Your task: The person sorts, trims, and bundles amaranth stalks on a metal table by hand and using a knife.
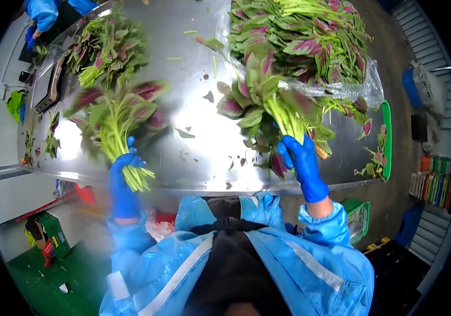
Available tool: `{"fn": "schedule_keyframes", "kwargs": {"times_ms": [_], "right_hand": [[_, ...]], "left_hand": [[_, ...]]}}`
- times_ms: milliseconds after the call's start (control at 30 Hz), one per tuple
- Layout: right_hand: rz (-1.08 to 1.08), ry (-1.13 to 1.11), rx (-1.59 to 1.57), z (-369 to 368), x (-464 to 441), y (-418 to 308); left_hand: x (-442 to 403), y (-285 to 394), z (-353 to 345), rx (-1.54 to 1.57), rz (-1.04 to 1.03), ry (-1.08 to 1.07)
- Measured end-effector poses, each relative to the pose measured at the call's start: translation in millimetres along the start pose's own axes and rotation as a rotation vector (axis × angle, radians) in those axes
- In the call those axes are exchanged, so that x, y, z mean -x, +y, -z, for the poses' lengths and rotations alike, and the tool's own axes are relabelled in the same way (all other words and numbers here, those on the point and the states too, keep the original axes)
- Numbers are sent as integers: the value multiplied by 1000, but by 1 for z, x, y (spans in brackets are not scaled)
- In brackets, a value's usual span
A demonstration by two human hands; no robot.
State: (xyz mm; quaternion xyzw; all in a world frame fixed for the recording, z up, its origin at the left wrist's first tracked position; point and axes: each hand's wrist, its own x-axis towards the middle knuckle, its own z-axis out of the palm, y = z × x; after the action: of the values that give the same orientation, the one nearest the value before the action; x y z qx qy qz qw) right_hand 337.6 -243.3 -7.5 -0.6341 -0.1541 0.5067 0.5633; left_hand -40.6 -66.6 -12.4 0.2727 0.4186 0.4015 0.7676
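Observation:
My left hand (121,171), in a blue glove, is closed round the pale green stems of an amaranth bunch (112,124). Its green and purple leaves fan out away from me and are blurred; the cut stem ends stick out below the fingers. On the right, my gloved right hand (305,162) grips a second amaranth bunch (283,113) by its stems, leaves tilted to the far left. Both bunches are over the metal table (194,152) near its front edge. Loose amaranth leaves (323,134) lie beside my right hand, next to a small tan piece I cannot make out.
A big amaranth heap (304,42) rests on clear plastic (375,84) at the back right. Another pile (112,45) lies back left, near what looks like a scale (52,87). A green crate (387,142) borders the right end. A co-worker's blue sleeve (45,16) shows far left.

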Motion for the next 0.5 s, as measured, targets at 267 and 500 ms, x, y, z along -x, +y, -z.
{"fn": "schedule_keyframes", "kwargs": {"times_ms": [267,500], "right_hand": [[171,-72,-271,-64,-10,-6],[-242,-339,-131,-96,-18,116]], "left_hand": [[-16,-35,-41,90,23,-23],[-5,-151,-68,95,634,-206]]}}
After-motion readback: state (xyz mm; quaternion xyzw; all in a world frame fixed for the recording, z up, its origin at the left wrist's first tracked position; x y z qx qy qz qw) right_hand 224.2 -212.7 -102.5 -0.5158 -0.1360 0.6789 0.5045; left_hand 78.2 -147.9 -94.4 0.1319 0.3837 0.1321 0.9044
